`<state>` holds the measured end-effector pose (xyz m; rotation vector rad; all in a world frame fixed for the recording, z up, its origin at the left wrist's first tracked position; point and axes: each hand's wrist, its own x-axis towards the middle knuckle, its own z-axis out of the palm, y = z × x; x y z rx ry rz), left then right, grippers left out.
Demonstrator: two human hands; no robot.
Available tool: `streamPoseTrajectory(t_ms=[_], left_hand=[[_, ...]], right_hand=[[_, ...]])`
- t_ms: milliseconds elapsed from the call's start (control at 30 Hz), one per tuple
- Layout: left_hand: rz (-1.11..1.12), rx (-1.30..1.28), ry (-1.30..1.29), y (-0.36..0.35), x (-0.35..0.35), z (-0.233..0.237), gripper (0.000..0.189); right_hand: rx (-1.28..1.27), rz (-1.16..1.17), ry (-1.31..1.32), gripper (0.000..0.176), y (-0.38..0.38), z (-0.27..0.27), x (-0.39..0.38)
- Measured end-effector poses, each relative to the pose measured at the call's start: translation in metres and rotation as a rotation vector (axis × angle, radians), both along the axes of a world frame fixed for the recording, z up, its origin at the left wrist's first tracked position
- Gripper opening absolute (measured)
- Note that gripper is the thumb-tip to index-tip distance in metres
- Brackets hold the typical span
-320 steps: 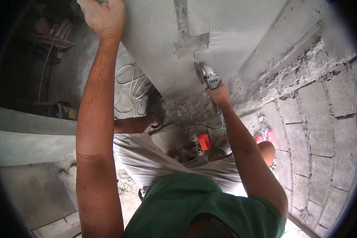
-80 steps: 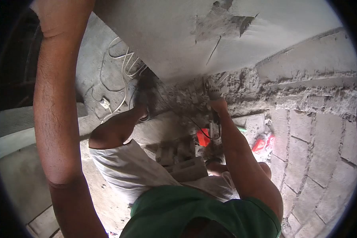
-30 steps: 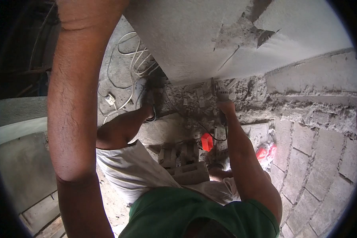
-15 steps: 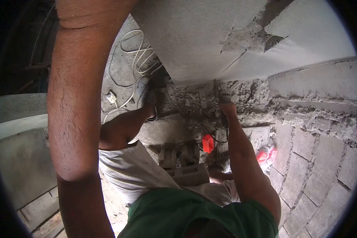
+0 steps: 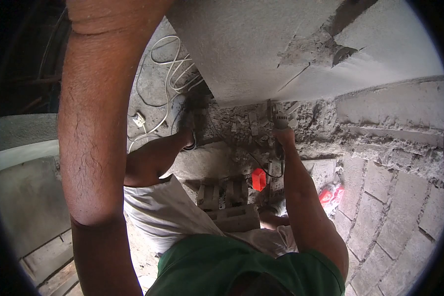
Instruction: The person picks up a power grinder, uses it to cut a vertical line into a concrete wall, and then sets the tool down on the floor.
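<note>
Right hand [image 5: 283,135] fingers clenched on grinder [image 5: 277,118] at the plastered wall's [image 5: 241,54] bottom edge above rubble [image 5: 234,126]; chipped patch [image 5: 314,49] and thin cut line [image 5: 293,78] already there, remaining plaster looks uncut; left hand out of frame.

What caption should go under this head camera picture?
Right hand holds an angle grinder at the crumbled lower edge of a plastered wall, white cable coiled nearby.

Left hand beyond the top edge
</note>
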<state>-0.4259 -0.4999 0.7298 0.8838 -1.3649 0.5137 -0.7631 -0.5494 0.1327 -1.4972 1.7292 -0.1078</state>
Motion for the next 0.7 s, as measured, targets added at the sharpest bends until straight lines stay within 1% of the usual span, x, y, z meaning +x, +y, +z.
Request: streamPoseTrajectory(t_ms=[67,100,167,267,400,467,600,700], left_hand=[[0.002,-0.003,-0.001,0.0,0.0,0.001,0.08],[0.0,-0.004,-0.001,0.0,-0.001,0.001,0.08],[0.002,-0.004,-0.001,0.0,-0.001,0.001,0.08],[0.0,-0.008,-0.004,0.0,-0.001,0.002,0.08],[-0.007,-0.011,0.003,0.001,-0.001,0.003,0.08],[-0.01,-0.012,0.006,0.001,-0.002,0.004,0.08],[-0.016,-0.011,0.012,0.002,-0.002,0.007,0.08],[-0.015,-0.013,0.014,0.004,-0.003,0.007,0.08]], right_hand=[[0.082,0.013,0.015,0.045,0.0,0.029,0.006],[0.083,0.014,0.015,0.045,0.0,0.026,0.007],[-0.041,0.041,0.081,0.046,-0.002,-0.003,0.0],[-0.047,0.052,0.094,0.05,-0.003,-0.018,-0.007],[-0.053,0.0,0.087,0.053,0.003,0.023,0.001],[-0.006,0.005,0.087,0.055,0.004,0.04,0.004],[0.026,0.015,0.074,0.056,0.006,0.042,0.002],[0.029,-0.023,0.099,0.056,0.008,0.051,0.004]])
